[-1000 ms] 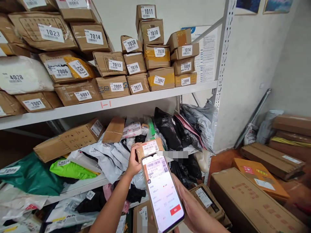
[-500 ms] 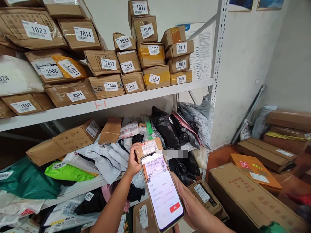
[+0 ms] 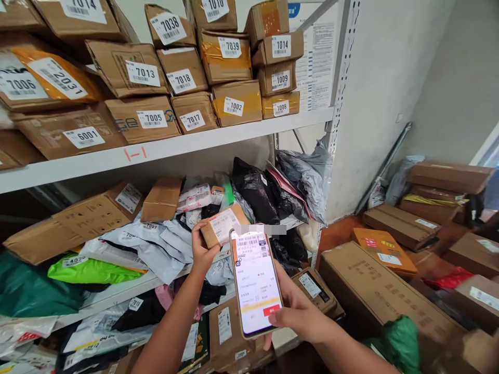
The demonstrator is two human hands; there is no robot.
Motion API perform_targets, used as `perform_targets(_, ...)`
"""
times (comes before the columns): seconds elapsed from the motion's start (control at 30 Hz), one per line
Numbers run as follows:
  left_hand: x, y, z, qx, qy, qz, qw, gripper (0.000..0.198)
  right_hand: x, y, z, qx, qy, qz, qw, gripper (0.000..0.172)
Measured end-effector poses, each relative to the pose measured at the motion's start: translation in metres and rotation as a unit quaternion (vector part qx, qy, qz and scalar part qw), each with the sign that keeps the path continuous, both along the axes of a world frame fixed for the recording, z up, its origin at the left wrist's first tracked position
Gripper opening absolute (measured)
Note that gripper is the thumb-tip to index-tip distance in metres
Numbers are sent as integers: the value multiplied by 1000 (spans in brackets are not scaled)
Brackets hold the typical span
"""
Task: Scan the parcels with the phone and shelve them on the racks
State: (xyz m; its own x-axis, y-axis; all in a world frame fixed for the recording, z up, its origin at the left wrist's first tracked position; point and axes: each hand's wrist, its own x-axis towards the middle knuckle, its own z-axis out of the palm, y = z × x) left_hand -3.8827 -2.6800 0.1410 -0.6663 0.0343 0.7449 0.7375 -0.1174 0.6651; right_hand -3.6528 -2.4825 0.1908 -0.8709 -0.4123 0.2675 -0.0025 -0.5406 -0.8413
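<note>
My left hand (image 3: 203, 248) is closed round the left end of a small cardboard box (image 3: 218, 228), which carries a white shipping label on its upper face. Just in front of that box, my right hand (image 3: 292, 304) grips a smartphone (image 3: 255, 285) held upright and slightly tilted. Its lit screen has a picture of a label at the top and a red button low down. The right thumb lies on the screen at the red button. Part of the box's right side is hidden behind the phone.
Numbered cardboard boxes stand stacked on the white upper shelf (image 3: 175, 143). Below it lie plastic mailing bags, among them a bright green bag (image 3: 93, 270) and a black bag (image 3: 253, 189). A long carton (image 3: 382, 291) and more parcels cover the floor at right, beside the metal shelf post (image 3: 338, 88).
The right thumb has come onto the phone's red button. The small box has tilted and sits more to the left of the phone. The view has shifted right and down.
</note>
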Motion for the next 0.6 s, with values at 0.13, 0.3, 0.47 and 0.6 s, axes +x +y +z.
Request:
perform_targets(0.13,16,11,12,125,-124,-23,984,75,-4,7,-13,-17,13,-33,999,89)
perform_targets(0.3,24,37,61,179,-54,-30,982,75,-1,25,-27,-64,3,-99,993,102)
perform_targets(0.47,23,87,177,61,257,85,961,81,11,63,-35,-165,-22,-186,968,99)
perform_targets(0.6,9,146,307,62,428,139,891,82,14,107,-59,-175,-69,-280,941,104)
